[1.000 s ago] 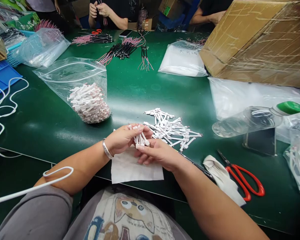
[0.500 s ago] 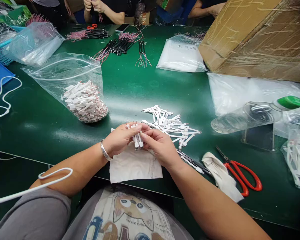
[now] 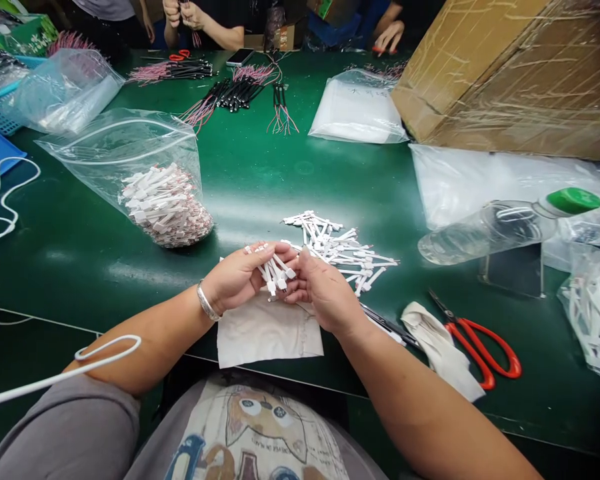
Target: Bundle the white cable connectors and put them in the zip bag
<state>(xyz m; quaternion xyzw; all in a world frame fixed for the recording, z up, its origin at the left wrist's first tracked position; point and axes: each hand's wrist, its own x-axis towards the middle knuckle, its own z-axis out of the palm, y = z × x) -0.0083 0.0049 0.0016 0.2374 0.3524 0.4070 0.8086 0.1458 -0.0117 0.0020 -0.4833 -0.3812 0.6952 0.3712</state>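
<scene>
Several short white cables with square connector ends [image 3: 276, 272] are fanned out in my left hand [image 3: 241, 275], pinched between its thumb and fingers. My right hand [image 3: 329, 288] is at the right side of this bunch, its thumb raised apart from the curled fingers, which are close to the connector ends; I cannot tell whether they touch. Beneath both hands lies a cream cloth [image 3: 270, 337] at the table edge. Just beyond my right hand spreads a loose pile of similar white cables [image 3: 337, 243].
A zip bag of white cables [image 3: 165, 207] stands at left. Red-handled scissors [image 3: 485, 350], another cloth [image 3: 433, 330], a bottle [image 3: 490, 233] and a phone [image 3: 515, 270] lie at right. A wrapped carton [image 3: 500, 80] stands behind. Co-workers' hands [image 3: 185, 15] are across the table.
The cables in my left hand have fanned apart. My right thumb has lifted off the bunch and its fingers have opened. A co-worker's hand at the far right has moved to the table.
</scene>
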